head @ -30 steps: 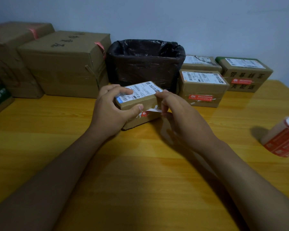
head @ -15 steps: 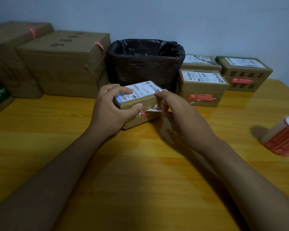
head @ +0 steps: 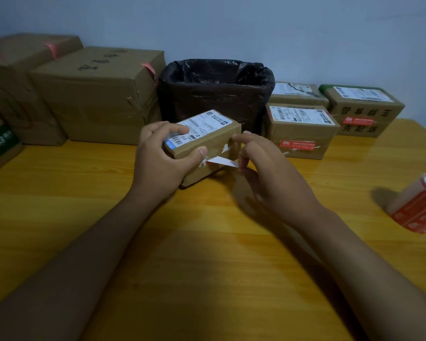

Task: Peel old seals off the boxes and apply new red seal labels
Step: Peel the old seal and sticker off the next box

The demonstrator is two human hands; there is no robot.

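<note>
Fingers [head: 242, 160] of the right hand [head: 268, 173] are pinching the loose end of the old seal [head: 223, 161], a strip that's white on the side facing up with a bit of red at the end still stuck to the small box [head: 207, 146]. The left hand [head: 158, 156] is clamped around that box, thumb on the near face right by the stuck end, the other fingers curled over the shipping label [head: 198, 129] on top. The box looks tipped up a little with its bottom edge on the desk [head: 207, 254]. Right behind it is a bin with a black bag liner [head: 217, 92]. To the right of the bin there are three more small boxes, and two of them, the near one [head: 300, 131] and the far right one [head: 364, 112], have red seals on the front. A roll of red seal labels [head: 421, 205] lies on its side at the right edge of the desk, well apart from the hands. Left of the bin are big brown cartons [head: 96, 94] along the wall.
</note>
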